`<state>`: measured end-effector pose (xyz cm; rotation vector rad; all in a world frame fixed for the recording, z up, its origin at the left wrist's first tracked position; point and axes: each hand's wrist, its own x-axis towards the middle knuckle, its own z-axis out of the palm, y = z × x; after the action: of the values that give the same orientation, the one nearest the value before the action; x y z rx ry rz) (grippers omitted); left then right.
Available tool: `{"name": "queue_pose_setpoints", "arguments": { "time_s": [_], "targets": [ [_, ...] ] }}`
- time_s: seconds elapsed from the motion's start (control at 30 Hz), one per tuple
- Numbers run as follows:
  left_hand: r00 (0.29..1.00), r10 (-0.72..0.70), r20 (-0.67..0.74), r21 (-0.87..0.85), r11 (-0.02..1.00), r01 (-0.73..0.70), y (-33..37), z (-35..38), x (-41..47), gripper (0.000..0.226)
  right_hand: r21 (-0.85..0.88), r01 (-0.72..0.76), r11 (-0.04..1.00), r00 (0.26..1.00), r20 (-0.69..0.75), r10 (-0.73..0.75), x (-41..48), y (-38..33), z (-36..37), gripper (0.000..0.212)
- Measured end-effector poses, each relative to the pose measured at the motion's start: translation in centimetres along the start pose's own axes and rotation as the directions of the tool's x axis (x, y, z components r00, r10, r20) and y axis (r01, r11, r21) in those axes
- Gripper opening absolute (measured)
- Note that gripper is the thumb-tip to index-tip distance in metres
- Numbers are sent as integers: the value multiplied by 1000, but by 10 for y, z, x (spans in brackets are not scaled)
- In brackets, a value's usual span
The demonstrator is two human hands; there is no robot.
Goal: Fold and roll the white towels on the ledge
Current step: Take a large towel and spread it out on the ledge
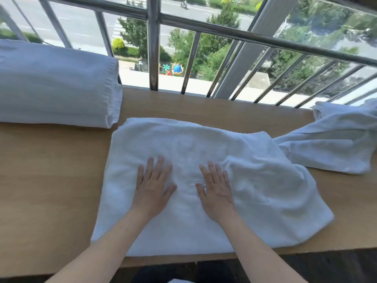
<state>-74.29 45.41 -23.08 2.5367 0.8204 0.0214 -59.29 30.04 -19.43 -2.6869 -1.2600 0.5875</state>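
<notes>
Pressing down, the left hand point(152, 186) and the right hand point(217, 190) were laid flat on the white towel point(255, 190), fingers straight, nothing gripped. The towel was spread on the wooden ledge point(51, 180), close to its near edge, so it could be dragged off by a push. Its bumpy right side could be rolled crooked. Farther back, a rolled towel point(55, 88) was set at the left.

A pale wooden ledge point(51, 180) is set beneath a wide window point(255, 50); the glass is guarded by a metal railing point(224, 30) with slanted upright bars; bright daylight is let in; trees point(220, 56), a road point(81, 25) and a colourful playground structure point(173, 69) are seen below; a dark floor point(336, 266) is glimpsed under the ledge.
</notes>
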Motion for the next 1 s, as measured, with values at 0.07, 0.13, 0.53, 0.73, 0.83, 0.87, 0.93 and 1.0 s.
{"name": "queue_pose_setpoints", "arguments": {
  "time_s": [0.07,0.13,0.53,0.73,0.83,0.87,0.93,1.0],
  "targets": [
    [995,75,62,31,997,-77,30,14,10,74,35,-16,999,996,-93,19,-13,17,-13,55],
    [980,154,126,44,986,-161,58,30,23,73,51,-51,997,976,-207,61,-22,39,-28,51],
    [953,227,200,-47,974,-222,243,94,94,78,221,-314,923,850,-367,377,-14,222,-100,26],
    [981,89,174,-139,988,-65,296,95,139,80,394,-171,903,922,-260,287,-7,293,-99,21],
    [972,109,209,-69,993,-97,316,92,171,69,491,-198,848,922,-200,330,9,311,-102,17],
    [969,125,213,-54,992,-116,323,93,179,67,509,-238,827,908,-187,376,14,318,-103,20],
    [966,138,217,-30,990,-135,337,95,188,64,545,-310,779,872,-163,461,23,331,-111,36],
    [967,141,210,-11,990,-142,346,97,189,62,483,-340,807,882,-133,451,32,344,-119,53]
  ]
}}
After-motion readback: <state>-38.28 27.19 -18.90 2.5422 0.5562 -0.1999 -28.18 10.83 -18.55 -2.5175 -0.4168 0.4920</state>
